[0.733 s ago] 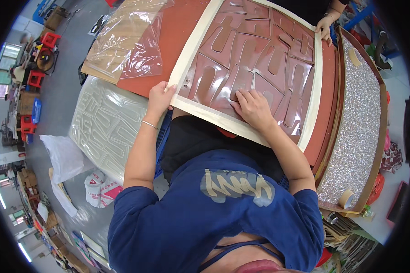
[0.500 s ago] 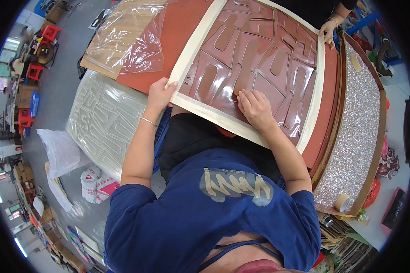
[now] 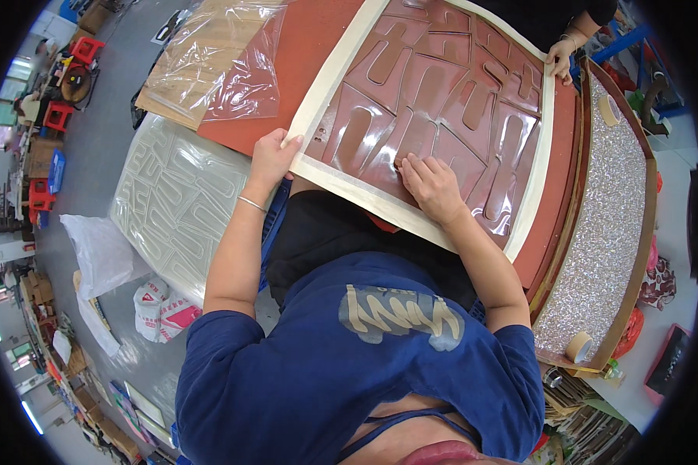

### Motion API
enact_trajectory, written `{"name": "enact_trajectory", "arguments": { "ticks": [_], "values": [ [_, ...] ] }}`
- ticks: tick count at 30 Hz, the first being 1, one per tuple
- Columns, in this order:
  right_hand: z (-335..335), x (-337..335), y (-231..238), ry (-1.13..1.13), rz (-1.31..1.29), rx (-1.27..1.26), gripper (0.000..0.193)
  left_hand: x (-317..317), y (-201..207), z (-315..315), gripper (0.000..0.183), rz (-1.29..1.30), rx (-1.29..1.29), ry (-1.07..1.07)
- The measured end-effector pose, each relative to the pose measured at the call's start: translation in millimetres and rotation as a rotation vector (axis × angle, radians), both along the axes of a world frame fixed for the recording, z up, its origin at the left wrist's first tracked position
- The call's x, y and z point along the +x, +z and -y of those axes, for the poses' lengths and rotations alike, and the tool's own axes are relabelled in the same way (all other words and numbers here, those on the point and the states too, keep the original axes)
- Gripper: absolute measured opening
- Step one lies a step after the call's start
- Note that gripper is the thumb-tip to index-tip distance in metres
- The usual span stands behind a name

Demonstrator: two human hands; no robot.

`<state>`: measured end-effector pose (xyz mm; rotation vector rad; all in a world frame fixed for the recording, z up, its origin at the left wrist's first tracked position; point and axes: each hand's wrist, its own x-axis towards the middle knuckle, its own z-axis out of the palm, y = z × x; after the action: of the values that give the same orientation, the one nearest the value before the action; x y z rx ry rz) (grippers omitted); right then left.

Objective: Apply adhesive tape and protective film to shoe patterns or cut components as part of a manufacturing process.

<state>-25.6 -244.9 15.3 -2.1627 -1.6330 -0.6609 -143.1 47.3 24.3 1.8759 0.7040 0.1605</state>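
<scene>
A large clear plastic sheet with moulded shapes lies in front of me, bordered by a cream strip, with reddish brown showing through it. My left hand pinches the border at its near left corner. My right hand rests on the sheet near its front edge, fingers curled and pressed together. A small dark brown bit shows at those fingertips; what it is I cannot make out. Across from me, another person's hand grips the border at the far right.
The red-brown table bears a plastic-wrapped wooden board at the far left. Below it, at left, lies another moulded clear sheet. A glittery silver panel with two tape rolls stands at the right. Plastic bags lie at lower left.
My right hand has slid slightly to the left over the sheet, fingers still curled. The left hand keeps its hold on the corner.
</scene>
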Motion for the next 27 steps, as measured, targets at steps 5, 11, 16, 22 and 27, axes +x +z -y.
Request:
{"name": "enact_trajectory", "arguments": {
  "ticks": [5, 11, 16, 22, 27],
  "values": [
    [0, 1, -3, -0.005, -0.008, -0.002, 0.02, 1, 0, 0, 0.027, 0.003, -0.006, 0.001],
    [-7, -8, 24, -0.063, -0.142, -0.128, 0.023, -1, -1, -1, 0.026, 0.004, 0.042, -0.006],
    [-38, -2, 41, 0.014, -0.224, -0.139, 0.03, -3, 0, 0, 0.026, 0.019, 0.028, 0.013],
    [-86, 16, -4, -0.105, -0.314, 0.139, 0.048, -1, -2, 2, 0.026, 0.028, 0.044, -0.001],
    [-97, 22, -19, -0.071, -0.36, 0.149, 0.039, 0, -4, -4, 0.026, 0.016, 0.037, -0.007]
  ]
}}
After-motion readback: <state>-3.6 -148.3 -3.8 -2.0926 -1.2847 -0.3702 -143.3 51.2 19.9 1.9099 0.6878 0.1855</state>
